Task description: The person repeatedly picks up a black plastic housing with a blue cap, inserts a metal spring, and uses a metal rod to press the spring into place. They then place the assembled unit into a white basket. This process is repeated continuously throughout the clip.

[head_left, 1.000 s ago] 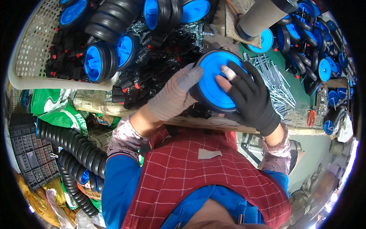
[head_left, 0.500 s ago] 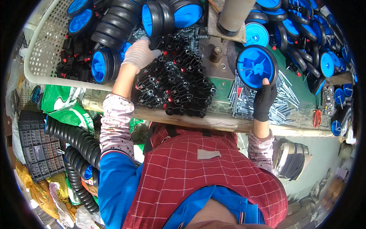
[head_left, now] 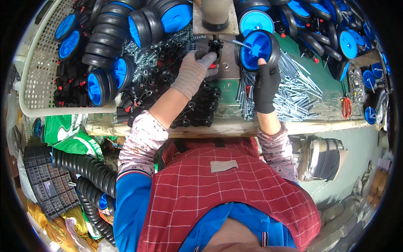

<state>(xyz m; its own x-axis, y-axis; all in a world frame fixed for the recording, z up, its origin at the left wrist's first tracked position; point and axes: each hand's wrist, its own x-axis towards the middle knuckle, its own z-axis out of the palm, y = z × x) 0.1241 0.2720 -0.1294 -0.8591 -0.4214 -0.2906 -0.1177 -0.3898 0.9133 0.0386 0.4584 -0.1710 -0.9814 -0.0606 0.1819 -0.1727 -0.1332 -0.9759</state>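
- Two gloved hands work over the green surface (head_left: pixel 228 88) in the head view.
- Left hand (head_left: pixel 196 70), in a grey striped glove, has its fingers closed on a small black part (head_left: pixel 215 45), just below the grey cylinder (head_left: pixel 215 14).
- Right hand (head_left: pixel 267 86), in a black glove, grips a blue wheel (head_left: pixel 259 49) by its lower edge; a metal rod (head_left: pixel 240 43) projects from its hub.
- Loose metal rods (head_left: pixel 296 90) lie beside the right hand.
- Left, a pale perforated basket (head_left: pixel 69 111) holds more wheels.
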